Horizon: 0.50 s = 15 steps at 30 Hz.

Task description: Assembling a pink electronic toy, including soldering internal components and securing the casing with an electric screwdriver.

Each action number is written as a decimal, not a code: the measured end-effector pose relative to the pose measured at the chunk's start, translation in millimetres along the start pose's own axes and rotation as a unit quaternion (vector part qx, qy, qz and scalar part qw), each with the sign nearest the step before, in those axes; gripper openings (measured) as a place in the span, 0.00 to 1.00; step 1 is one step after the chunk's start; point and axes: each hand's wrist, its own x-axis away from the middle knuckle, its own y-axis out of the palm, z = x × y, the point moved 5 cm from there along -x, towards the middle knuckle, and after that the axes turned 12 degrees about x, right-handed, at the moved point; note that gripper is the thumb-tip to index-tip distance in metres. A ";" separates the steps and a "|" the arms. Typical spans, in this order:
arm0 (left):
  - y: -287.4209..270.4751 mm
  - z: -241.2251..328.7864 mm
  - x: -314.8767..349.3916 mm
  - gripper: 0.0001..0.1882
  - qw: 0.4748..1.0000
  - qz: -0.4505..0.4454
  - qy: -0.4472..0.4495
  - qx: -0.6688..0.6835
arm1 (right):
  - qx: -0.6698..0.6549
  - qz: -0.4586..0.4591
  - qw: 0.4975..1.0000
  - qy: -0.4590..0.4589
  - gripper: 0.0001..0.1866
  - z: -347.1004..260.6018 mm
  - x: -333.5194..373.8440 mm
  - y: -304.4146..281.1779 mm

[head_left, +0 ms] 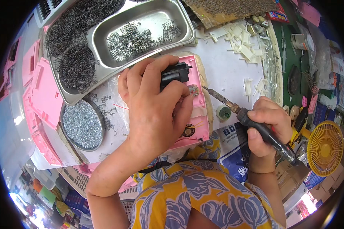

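Bending over a pink housing [201, 102], the person in the yellow, leaf-patterned garment works with both hands while I watch. The open housing sits right in front of the person, and I take everything else from it. The left hand [151, 93] covers its left part, fingers curled about a black block [174, 74] at the housing's upper end. Thumb and forefinger come close together beside a small greenish board [194, 90] inside the housing; I can't tell whether they pinch anything between them.

To the right of the housing, the right hand [269, 124] pinches the dark handle of a soldering iron [244, 115] between thumb and fingers, gripping it rather like a pen. The iron's tip points toward the housing, just beside the little board and apart from it, as far as I can see. Near the housing's lower end, inside, lies a round dark part [189, 130] with thin yellow wires.

Just right of the housing stands a small round pot [223, 113], dark green within. Beyond the housing's upper left is a steel tray [185, 24] heaped with small springs [130, 40]; left of it, a round tin [102, 124] of tiny metal pieces. White plastic parts [245, 45] lie scattered to its upper right.
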 end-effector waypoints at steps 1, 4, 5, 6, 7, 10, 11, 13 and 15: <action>0.4 0.4 -0.3 0.06 1.000 0.000 -0.001 -0.001 | -0.003 0.001 1.000 0.001 0.12 0.5 0.3 0.1; 1.1 2.7 -0.4 0.06 1.000 0.006 0.000 -0.013 | -0.009 0.003 1.000 0.002 0.12 1.8 0.6 1.9; 1.6 3.0 -0.6 0.06 1.000 0.008 0.001 -0.015 | -0.009 0.004 1.000 0.001 0.12 1.9 0.8 3.0; 2.4 3.0 -0.5 0.06 1.000 0.010 0.003 -0.017 | -0.009 0.005 1.000 0.001 0.12 2.2 1.0 3.7; 3.0 2.9 -0.4 0.06 1.000 0.012 0.005 -0.019 | -0.009 0.005 1.000 0.000 0.12 2.6 1.3 4.1; 3.6 2.5 0.4 0.06 1.000 0.016 0.006 -0.020 | -0.012 0.004 1.000 -0.001 0.12 3.4 1.6 5.2; 3.9 2.0 0.7 0.06 1.000 0.017 0.007 -0.018 | -0.012 0.005 1.000 0.000 0.11 3.5 1.6 5.5; 4.2 0.9 1.1 0.06 1.000 0.019 0.010 -0.014 | -0.012 0.005 1.000 -0.002 0.11 3.8 1.4 6.1; 3.7 0.6 1.1 0.06 1.000 0.018 0.010 -0.013 | -0.011 0.004 1.000 -0.009 0.11 3.9 0.6 6.8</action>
